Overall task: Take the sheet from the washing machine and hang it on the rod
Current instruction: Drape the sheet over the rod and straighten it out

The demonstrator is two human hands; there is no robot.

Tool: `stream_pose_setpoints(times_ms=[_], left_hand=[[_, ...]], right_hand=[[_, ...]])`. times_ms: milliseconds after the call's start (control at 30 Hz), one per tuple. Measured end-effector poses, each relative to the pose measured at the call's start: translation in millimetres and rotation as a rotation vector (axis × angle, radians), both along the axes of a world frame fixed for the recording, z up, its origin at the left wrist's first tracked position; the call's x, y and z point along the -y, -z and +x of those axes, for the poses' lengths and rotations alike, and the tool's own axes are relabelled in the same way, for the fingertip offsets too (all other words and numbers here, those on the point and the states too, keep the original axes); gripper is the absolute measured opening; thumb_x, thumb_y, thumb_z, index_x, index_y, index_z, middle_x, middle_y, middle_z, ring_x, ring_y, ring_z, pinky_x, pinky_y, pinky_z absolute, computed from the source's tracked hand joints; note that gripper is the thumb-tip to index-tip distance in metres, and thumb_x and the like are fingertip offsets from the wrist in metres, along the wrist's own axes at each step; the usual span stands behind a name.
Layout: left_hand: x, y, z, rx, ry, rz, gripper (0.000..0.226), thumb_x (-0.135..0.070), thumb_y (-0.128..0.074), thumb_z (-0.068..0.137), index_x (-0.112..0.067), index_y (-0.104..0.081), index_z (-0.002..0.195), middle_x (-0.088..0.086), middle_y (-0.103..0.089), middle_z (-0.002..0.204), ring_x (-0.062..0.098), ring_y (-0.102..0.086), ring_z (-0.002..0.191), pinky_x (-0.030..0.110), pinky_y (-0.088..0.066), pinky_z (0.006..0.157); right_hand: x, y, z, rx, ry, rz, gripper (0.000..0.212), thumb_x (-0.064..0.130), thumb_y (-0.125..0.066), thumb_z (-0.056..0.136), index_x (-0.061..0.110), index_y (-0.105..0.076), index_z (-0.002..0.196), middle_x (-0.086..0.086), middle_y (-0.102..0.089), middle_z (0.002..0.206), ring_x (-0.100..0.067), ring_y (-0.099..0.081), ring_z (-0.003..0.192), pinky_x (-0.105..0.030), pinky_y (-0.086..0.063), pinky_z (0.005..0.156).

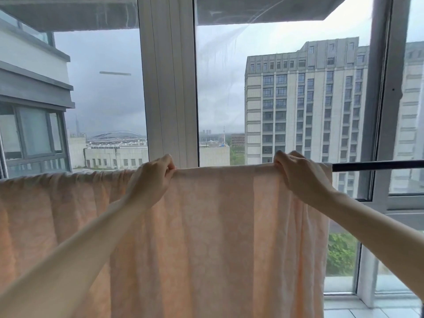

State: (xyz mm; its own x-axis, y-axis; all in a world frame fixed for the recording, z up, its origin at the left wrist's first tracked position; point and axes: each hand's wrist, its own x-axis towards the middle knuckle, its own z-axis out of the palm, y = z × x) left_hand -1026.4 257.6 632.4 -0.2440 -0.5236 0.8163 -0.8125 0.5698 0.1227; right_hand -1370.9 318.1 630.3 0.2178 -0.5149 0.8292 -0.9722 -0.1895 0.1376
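Note:
A pale peach patterned sheet (218, 226) hangs draped over a dark horizontal rod (376, 165) in front of the window. It covers the rod from the left edge of view to just right of my right hand, and only the rod's bare right end shows. My left hand (152, 180) pinches the sheet's top fold near the middle. At the sheet's right end, my right hand (298, 174) grips the top fold. The stretch between my hands is flat, while the part left of my left hand is bunched in folds.
Large windows (286, 99) with a white frame post (168, 88) stand directly behind the rod. A grey frame (383, 111) is on the right, with a tiled sill (371, 308) at the lower right. Buildings show outside.

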Motion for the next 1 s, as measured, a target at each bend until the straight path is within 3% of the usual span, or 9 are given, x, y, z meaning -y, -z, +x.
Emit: stream_pose_setpoints(times_ms=[100,200,333,433,567,700,800,900,1000], left_hand=[[2.2,-3.4,15.7,-0.054,-0.049,0.025,0.01,-0.011,-0.057,0.09,-0.012,-0.051,0.082,0.003,-0.061,0.076,0.028,-0.06,0.072,0.034,-0.043,0.063],[-1.7,-7.2,9.7,-0.035,-0.065,0.03,0.007,-0.014,-0.056,0.092,-0.014,-0.054,0.085,0.003,-0.064,0.08,0.026,-0.062,0.075,0.031,-0.041,0.065],[-12.2,-5.0,-34.1,0.033,0.126,0.046,0.012,-0.031,-0.058,0.093,-0.026,-0.062,0.104,-0.007,-0.071,0.101,0.014,-0.068,0.087,0.034,-0.054,0.08],[-14.2,-1.1,-67.2,0.058,0.252,0.029,0.015,-0.035,-0.067,0.087,-0.027,-0.068,0.099,-0.012,-0.071,0.093,0.006,-0.066,0.083,0.031,-0.054,0.076],[-8.7,0.0,-77.8,-0.086,0.29,0.025,0.007,-0.032,-0.07,0.085,-0.025,-0.072,0.086,-0.013,-0.071,0.081,-0.005,-0.064,0.074,0.015,-0.047,0.067],[-6.6,7.2,-75.2,-0.101,0.162,-0.053,0.004,-0.023,-0.068,0.087,-0.022,-0.067,0.083,-0.009,-0.068,0.076,0.009,-0.064,0.07,0.027,-0.049,0.064],[-7.3,8.2,-74.0,-0.145,0.003,-0.069,0.011,-0.014,-0.065,0.087,-0.013,-0.061,0.078,-0.001,-0.063,0.07,0.021,-0.062,0.067,0.032,-0.046,0.062],[-23.2,9.5,-96.9,-0.163,-0.094,-0.061,0.009,-0.016,-0.059,0.091,-0.013,-0.058,0.082,0.004,-0.065,0.079,0.026,-0.063,0.074,0.04,-0.051,0.07],[-46.2,14.3,-149.9,-0.095,-0.077,-0.092,0.013,-0.023,-0.052,0.096,-0.015,-0.06,0.102,0.003,-0.07,0.101,0.026,-0.064,0.09,0.043,-0.048,0.085]], right_hand=[[-11.0,-2.3,-26.3,0.094,0.184,0.008,0.011,0.017,-0.044,0.099,0.018,-0.045,0.088,0.0,-0.049,0.068,-0.015,-0.045,0.05,-0.023,-0.026,0.045],[-20.0,-5.9,-26.1,0.136,0.293,0.074,0.011,0.009,-0.049,0.094,0.018,-0.047,0.088,-0.002,-0.052,0.072,-0.013,-0.046,0.055,-0.027,-0.037,0.05],[-19.0,-3.8,9.3,0.028,-0.02,0.062,0.013,0.021,-0.046,0.098,0.016,-0.058,0.1,-0.002,-0.064,0.09,-0.015,-0.059,0.076,-0.03,-0.051,0.067],[-9.3,1.0,27.8,-0.052,-0.196,0.076,0.016,0.027,-0.047,0.097,0.015,-0.058,0.098,0.002,-0.066,0.089,-0.016,-0.061,0.08,-0.035,-0.053,0.07],[-1.3,3.4,17.5,0.002,-0.303,0.014,0.01,0.023,-0.053,0.095,0.014,-0.055,0.09,0.003,-0.064,0.081,-0.018,-0.061,0.072,-0.038,-0.052,0.063],[1.5,-0.8,-5.5,-0.055,-0.295,0.007,0.013,0.02,-0.047,0.098,0.013,-0.046,0.088,-0.001,-0.057,0.066,-0.02,-0.053,0.056,-0.041,-0.049,0.05],[-1.3,-6.2,-42.7,-0.05,-0.24,0.009,0.017,0.025,-0.039,0.099,0.012,-0.043,0.088,-0.001,-0.052,0.061,-0.021,-0.047,0.047,-0.036,-0.044,0.044],[-10.6,-7.2,-70.5,-0.08,-0.303,0.002,0.017,0.025,-0.041,0.098,0.011,-0.046,0.09,-0.001,-0.056,0.067,-0.02,-0.05,0.057,-0.034,-0.044,0.05],[-22.3,-5.1,-84.6,-0.179,-0.394,0.021,0.016,0.027,-0.045,0.1,0.013,-0.052,0.1,0.0,-0.064,0.085,-0.016,-0.055,0.076,-0.029,-0.044,0.061]])
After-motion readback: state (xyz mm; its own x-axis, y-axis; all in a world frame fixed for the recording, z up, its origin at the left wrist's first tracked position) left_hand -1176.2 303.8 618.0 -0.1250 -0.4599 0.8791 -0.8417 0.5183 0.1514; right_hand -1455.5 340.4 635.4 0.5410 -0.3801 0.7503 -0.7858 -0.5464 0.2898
